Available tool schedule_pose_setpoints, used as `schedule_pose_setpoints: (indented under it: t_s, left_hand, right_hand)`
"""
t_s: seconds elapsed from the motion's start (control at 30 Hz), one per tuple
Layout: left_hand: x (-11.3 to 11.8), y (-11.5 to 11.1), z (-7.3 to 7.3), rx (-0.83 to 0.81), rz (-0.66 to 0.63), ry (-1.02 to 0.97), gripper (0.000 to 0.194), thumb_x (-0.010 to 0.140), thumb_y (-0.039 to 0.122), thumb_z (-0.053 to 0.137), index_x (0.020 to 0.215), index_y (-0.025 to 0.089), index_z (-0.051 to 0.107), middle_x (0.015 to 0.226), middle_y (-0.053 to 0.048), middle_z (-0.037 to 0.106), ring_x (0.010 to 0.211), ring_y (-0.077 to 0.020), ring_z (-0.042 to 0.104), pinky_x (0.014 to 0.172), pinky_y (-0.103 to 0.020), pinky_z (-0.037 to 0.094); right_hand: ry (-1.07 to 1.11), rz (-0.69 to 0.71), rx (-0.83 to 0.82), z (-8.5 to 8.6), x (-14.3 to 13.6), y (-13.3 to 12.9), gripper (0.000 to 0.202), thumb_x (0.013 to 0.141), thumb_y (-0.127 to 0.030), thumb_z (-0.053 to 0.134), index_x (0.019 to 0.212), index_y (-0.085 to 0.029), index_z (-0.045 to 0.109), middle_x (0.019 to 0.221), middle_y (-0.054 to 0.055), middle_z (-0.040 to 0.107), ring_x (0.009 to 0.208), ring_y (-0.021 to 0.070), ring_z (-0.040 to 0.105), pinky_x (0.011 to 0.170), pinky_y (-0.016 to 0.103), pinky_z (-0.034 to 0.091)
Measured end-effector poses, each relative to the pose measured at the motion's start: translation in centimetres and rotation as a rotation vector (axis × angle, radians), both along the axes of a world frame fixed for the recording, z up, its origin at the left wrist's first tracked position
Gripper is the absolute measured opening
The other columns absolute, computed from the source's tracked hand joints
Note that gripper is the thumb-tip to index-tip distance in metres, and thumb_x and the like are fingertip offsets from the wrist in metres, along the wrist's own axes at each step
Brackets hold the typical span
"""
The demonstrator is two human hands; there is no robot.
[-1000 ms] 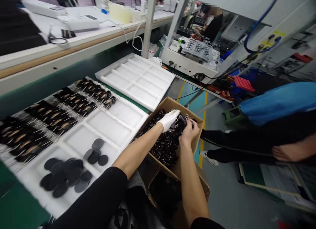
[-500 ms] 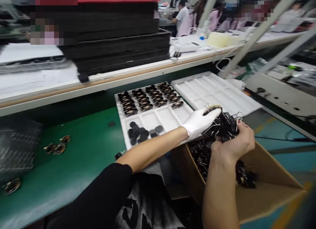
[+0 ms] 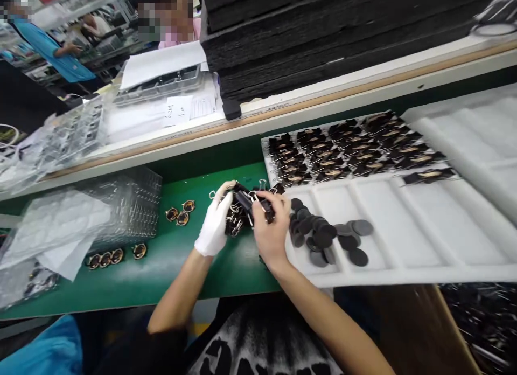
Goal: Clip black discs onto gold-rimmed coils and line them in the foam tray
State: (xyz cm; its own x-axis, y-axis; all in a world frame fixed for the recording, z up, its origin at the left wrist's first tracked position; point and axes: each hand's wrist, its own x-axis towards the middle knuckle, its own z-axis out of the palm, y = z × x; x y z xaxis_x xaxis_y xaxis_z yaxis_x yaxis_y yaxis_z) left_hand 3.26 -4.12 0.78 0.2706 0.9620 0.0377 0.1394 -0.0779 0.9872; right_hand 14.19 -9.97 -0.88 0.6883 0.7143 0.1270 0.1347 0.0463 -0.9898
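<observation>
Your left hand (image 3: 213,232), gloved, and right hand (image 3: 270,224), bare, both grasp a bunch of black binder clips (image 3: 244,200) over the green surface (image 3: 242,272) — a person in blue (image 3: 52,51) stands beyond. A paper slip (image 3: 177,110) bears blurred handwriting; the white tray (image 3: 428,219) holds black discs (image 3: 323,235) and clipped dark pieces (image 3: 327,154).

Black clips (image 3: 243,199) with shiny metal handles (image 3: 235,228)
</observation>
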Motion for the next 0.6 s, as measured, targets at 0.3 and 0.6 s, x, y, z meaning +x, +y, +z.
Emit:
schedule_pose_setpoints:
  t_s: [0.3, 0.6]
  left_hand:
    - [-9.2, 3.1, -6.9, 0.349, -0.32, 0.333, 0.037, 0.105, 0.041, 0.043, 0.131, 0.028, 0.066, 0.149, -0.011, 0.054, 0.141, -0.0282, 0.049, 0.119, -0.052, 0.04]
    - [-7.9, 2.0, -9.5, 0.454, -0.436, 0.14, 0.075, 0.099, 0.072, 0.029, 0.164, 0.045, 0.004, 0.165, -0.011, 0.037, 0.151, -0.0338, 0.039, 0.121, -0.063, 0.034]
  right_hand:
    - [-0.215, 0.328, -0.365, -4.2, -2.2, -0.8, 0.057, 0.088, -0.031, 0.066, 0.144, -0.026, 0.054, 0.136, 0.016, 0.044, 0.132, 0.0335, 0.054, 0.112, 0.054, 0.05]
    - [-0.873, 0.366, -0.468, -1.1, 0.2, -4.7, 0.062, 0.1, -0.027, 0.057, 0.159, -0.019, 0.038, 0.158, 0.025, 0.042, 0.12, 0.0396, 0.066, 0.085, 0.051, 0.065]
